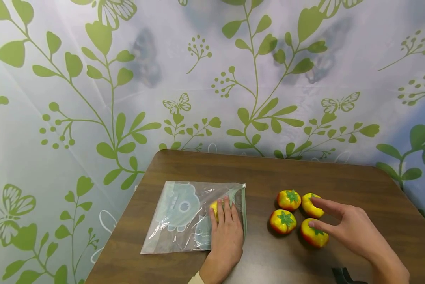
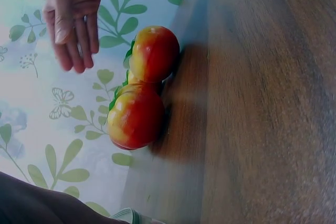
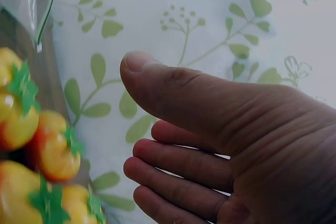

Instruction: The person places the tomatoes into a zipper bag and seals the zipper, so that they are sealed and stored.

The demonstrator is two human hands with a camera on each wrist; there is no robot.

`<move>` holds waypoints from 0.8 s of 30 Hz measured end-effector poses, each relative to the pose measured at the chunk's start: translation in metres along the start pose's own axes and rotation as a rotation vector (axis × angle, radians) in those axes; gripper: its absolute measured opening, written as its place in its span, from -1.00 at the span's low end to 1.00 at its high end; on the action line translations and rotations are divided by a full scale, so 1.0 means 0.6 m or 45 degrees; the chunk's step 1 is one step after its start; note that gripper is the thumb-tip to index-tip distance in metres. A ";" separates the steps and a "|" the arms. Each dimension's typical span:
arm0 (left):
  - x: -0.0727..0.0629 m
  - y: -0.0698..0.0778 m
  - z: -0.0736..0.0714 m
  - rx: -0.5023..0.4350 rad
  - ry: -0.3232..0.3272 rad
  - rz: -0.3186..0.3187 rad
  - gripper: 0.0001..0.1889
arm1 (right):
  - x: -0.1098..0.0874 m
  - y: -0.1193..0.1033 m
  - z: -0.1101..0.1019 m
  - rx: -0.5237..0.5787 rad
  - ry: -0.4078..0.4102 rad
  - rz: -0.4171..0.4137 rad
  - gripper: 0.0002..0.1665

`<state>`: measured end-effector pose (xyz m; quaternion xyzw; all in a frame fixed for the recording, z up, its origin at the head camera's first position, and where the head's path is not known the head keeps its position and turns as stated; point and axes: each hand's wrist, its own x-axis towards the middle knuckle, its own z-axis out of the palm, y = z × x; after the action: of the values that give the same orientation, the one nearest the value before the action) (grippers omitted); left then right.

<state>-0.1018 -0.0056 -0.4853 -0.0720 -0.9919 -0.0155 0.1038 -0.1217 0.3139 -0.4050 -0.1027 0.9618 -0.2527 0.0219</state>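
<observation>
My left hand (image 1: 226, 232) lies flat with straight fingers on a clear zip bag (image 1: 159, 236) printed with pale blue figures. Beneath its fingers, partly hidden, shows a yellow round fruit (image 1: 213, 208) in the bag. To the right, several yellow-and-red artificial tomatoes (image 1: 282, 221) with green star-shaped tops sit clustered on the table; the left wrist view shows the red sides of these tomatoes (image 2: 137, 116). Over the cluster's right side hovers my right hand (image 1: 358, 228), thumb and fingers apart and nothing between them. The right wrist view has this hand (image 3: 220, 124) beside the tomatoes (image 3: 55, 145), apart from them.
The brown wooden table (image 1: 262, 169) has rounded far corners. Behind it hangs a pale cloth (image 1: 198, 98) with green leaves and butterflies. A black object (image 1: 342, 276) pokes in at the near edge. The bag's green zip edge (image 1: 243, 213) faces the tomatoes.
</observation>
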 end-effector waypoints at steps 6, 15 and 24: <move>-0.001 0.001 0.001 -0.013 0.003 0.002 0.06 | -0.026 0.032 -0.003 -0.045 -0.004 0.094 -0.08; -0.001 0.001 0.004 -0.028 0.017 0.006 0.07 | -0.046 0.068 0.006 -0.058 -0.092 0.237 0.03; -0.002 0.001 0.002 -0.048 -0.013 -0.011 0.08 | -0.059 0.097 0.039 0.071 -0.107 0.288 0.06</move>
<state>-0.1010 -0.0054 -0.4869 -0.0697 -0.9922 -0.0342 0.0974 -0.0957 0.3595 -0.4539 -0.0033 0.9581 -0.2707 0.0936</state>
